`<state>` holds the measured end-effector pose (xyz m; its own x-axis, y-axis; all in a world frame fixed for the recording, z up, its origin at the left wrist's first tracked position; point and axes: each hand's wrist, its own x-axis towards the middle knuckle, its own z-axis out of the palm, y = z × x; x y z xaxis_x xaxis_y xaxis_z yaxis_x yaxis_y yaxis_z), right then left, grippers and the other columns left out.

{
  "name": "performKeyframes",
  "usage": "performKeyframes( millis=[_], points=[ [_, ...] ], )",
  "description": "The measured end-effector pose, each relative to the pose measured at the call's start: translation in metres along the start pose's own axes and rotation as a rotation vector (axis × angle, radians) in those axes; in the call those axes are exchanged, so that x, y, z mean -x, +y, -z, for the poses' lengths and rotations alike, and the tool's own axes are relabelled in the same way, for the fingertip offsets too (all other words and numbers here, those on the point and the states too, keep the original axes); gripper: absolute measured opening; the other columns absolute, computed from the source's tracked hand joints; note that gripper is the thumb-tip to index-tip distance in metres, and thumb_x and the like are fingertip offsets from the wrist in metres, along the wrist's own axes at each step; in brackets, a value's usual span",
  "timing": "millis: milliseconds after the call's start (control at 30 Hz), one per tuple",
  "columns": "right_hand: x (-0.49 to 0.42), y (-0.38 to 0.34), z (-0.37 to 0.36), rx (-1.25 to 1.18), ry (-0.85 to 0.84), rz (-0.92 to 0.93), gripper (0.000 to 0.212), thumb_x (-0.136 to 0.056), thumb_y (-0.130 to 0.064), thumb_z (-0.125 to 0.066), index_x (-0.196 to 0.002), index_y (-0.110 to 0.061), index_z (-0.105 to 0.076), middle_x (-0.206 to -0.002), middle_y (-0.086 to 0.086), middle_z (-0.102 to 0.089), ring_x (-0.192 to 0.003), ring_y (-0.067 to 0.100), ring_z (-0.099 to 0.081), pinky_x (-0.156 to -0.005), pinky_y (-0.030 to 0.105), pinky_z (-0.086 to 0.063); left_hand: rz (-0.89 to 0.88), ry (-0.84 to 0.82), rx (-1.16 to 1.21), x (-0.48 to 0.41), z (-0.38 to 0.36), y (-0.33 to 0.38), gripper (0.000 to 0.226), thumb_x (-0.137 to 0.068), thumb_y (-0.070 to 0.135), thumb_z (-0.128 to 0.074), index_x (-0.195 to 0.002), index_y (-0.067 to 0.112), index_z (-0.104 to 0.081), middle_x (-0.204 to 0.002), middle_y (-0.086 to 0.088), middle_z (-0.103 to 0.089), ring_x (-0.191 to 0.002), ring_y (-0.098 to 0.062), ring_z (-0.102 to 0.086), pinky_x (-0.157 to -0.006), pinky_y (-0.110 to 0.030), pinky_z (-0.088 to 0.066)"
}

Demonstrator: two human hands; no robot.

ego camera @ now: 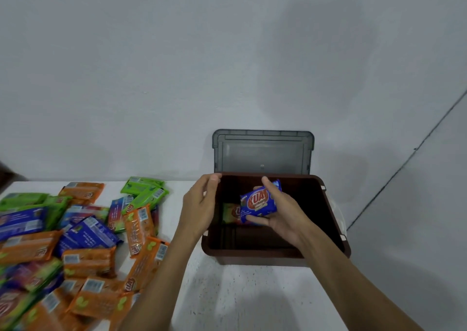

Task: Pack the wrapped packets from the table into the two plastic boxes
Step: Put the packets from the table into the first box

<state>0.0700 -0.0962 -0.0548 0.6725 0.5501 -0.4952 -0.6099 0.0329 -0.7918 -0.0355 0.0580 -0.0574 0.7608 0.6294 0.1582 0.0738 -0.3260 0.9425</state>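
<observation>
A dark brown plastic box stands open on the white table, its grey lid leaning upright against the wall behind it. My right hand holds a blue wrapped packet over the inside of the box. One green and red packet lies on the box floor. My left hand rests at the box's left rim with fingers relaxed and holds nothing. A heap of orange, green, blue and purple packets covers the left of the table.
A pale wall rises directly behind the table and box. A clear rounded plastic edge shows just past the box's right side. Bare tabletop lies in front of the box, between my forearms.
</observation>
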Motion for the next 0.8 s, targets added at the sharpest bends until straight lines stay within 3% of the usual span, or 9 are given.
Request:
performKeyframes(
  millis=[67, 200, 500, 633, 733, 800],
  points=[
    [-0.001, 0.001, 0.006, 0.108, 0.103, 0.056, 0.050, -0.088, -0.041, -0.067, -0.126, -0.011, -0.054, -0.116, 0.014, -0.065, -0.099, 0.028, -0.069, -0.068, 0.038, -0.062, -0.043, 0.049, -0.179, -0.002, 0.002, -0.017, 0.034, -0.100, 0.038, -0.040, -0.119, 0.023, -0.063, -0.117, 0.010, -0.063, -0.108, 0.000, -0.055, -0.085, -0.010, -0.039],
    [-0.004, 0.004, 0.017, 0.446, 0.260, 0.124, 0.036, -0.093, -0.037, -0.062, -0.118, -0.012, -0.057, -0.101, 0.007, -0.068, -0.086, 0.017, -0.068, -0.060, 0.025, -0.055, -0.044, -0.046, -0.361, -0.004, -0.001, -0.045, 0.030, -0.097, 0.028, -0.052, -0.126, 0.021, -0.059, -0.130, -0.001, -0.054, -0.122, -0.014, -0.049, -0.094, -0.017, -0.032],
    [-0.017, 0.010, 0.016, 0.610, 0.014, -0.145, 0.032, -0.088, -0.012, -0.070, -0.117, -0.009, -0.056, -0.106, 0.009, -0.067, -0.093, 0.020, -0.069, -0.066, 0.032, -0.061, -0.016, -0.050, -0.321, -0.004, -0.004, -0.050, 0.031, -0.097, 0.020, -0.052, -0.128, 0.025, -0.057, -0.134, -0.001, -0.051, -0.124, -0.015, -0.047, -0.092, -0.019, -0.033],
    [-0.033, 0.023, 0.010, 0.659, -0.022, -0.243, 0.037, -0.086, -0.003, -0.071, -0.121, -0.005, -0.058, -0.117, 0.012, -0.067, -0.105, 0.024, -0.067, -0.087, 0.043, -0.058, -0.011, -0.047, -0.294, -0.003, -0.005, -0.051, 0.032, -0.098, 0.020, -0.050, -0.129, 0.026, -0.056, -0.136, -0.001, -0.050, -0.125, -0.015, -0.045, -0.094, -0.020, -0.034],
    [-0.039, 0.029, 0.008, 0.912, -0.051, -0.195, 0.031, -0.086, -0.005, -0.071, -0.115, -0.008, -0.062, -0.123, 0.008, -0.063, -0.112, 0.021, -0.060, -0.098, 0.042, -0.052, -0.005, -0.047, -0.288, -0.003, -0.006, -0.051, 0.032, -0.098, 0.020, -0.050, -0.129, 0.025, -0.056, -0.136, -0.001, -0.049, -0.126, -0.015, -0.045, -0.094, -0.021, -0.034],
    [-0.041, 0.033, 0.009, 1.157, -0.049, -0.121, 0.036, -0.084, -0.015, -0.076, -0.116, -0.006, -0.064, -0.122, 0.006, -0.062, -0.109, 0.019, -0.059, -0.095, 0.034, -0.052, -0.003, -0.041, -0.278, -0.004, -0.006, -0.053, 0.031, -0.098, 0.020, -0.050, -0.129, 0.025, -0.057, -0.136, -0.001, -0.049, -0.126, -0.015, -0.045, -0.095, -0.021, -0.034]
  ],
)
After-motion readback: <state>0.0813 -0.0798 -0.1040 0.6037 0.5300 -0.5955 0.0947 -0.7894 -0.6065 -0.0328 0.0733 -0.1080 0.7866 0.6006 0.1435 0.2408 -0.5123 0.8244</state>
